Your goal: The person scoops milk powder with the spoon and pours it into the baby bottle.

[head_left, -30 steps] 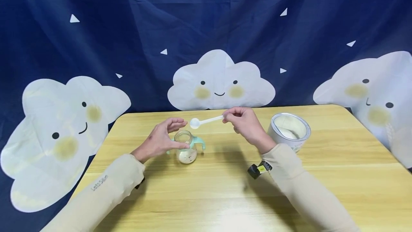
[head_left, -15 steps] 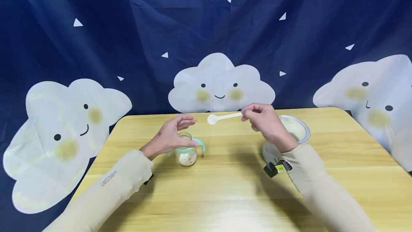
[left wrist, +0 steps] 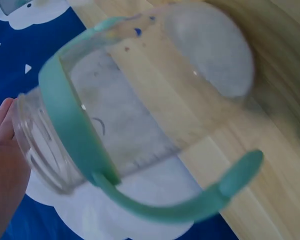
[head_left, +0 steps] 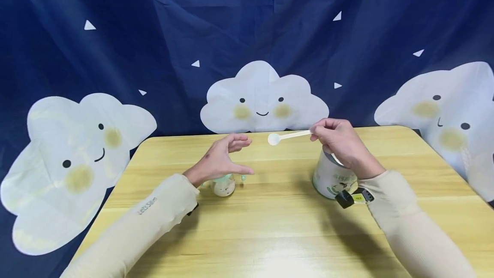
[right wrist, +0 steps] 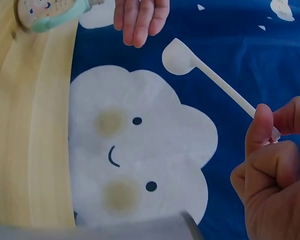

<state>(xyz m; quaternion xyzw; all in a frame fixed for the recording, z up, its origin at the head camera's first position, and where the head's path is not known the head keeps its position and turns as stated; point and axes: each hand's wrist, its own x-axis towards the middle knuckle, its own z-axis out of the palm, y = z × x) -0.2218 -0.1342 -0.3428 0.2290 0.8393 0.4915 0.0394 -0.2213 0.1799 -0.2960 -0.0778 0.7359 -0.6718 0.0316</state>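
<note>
My right hand [head_left: 341, 143] pinches the handle end of a white measuring scoop [head_left: 274, 139] between thumb and forefinger. The scoop points left in the air, and its bowl [right wrist: 177, 57] shows in the right wrist view. Below that hand stands a white milk powder can [head_left: 328, 177], its mouth mostly covered by the hand. My left hand [head_left: 220, 160] hovers with fingers and thumb spread, holding nothing. Behind and beneath it stands a clear baby bottle [head_left: 224, 187] with mint-green handles [left wrist: 185, 210], uncapped, with whitish stuff at its bottom [left wrist: 210, 50].
A wood-grain table [head_left: 270, 226] bears the bottle and the can. Behind it hangs a dark blue curtain [head_left: 173, 33] printed with smiling clouds [head_left: 262, 85]. A small black camera [head_left: 353, 197] is strapped at the right wrist.
My right hand has carried the scoop rightward, from near the bottle to over the can. The left hand has also drifted right and slightly up, now covering the bottle's mouth from view.
</note>
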